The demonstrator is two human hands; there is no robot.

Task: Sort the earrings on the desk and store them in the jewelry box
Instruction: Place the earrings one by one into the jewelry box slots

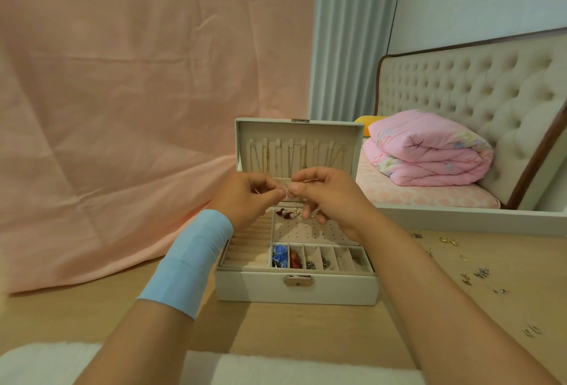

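Both hands are up over the open box [294, 291], fingertips meeting. The left hand [248, 197] and right hand [331, 197] each pinch the same small gold earring [288, 190] between thumb and forefinger, other fingers curled. The earring is in the air over the box's back half, in front of the upright lid [297, 129], clear of the tray. Which part each hand holds — too small to tell.

Box contents:
- 12 o'clock: red-and-pearl pieces [287, 213] on the perforated panel.
- 9 o'clock: ring rolls [248, 246].
- 6 o'clock, front row: blue piece [279, 255], red piece [295, 259], silver bits [310, 265].

Loose earrings [478, 274] are scattered on the tabletop [306, 323] at 3 o'clock of the box, well apart from it. There's a blue wristband [187, 262] on the left forearm. At 2 o'clock — a bed [429, 197] with a folded pink quilt [429, 151].
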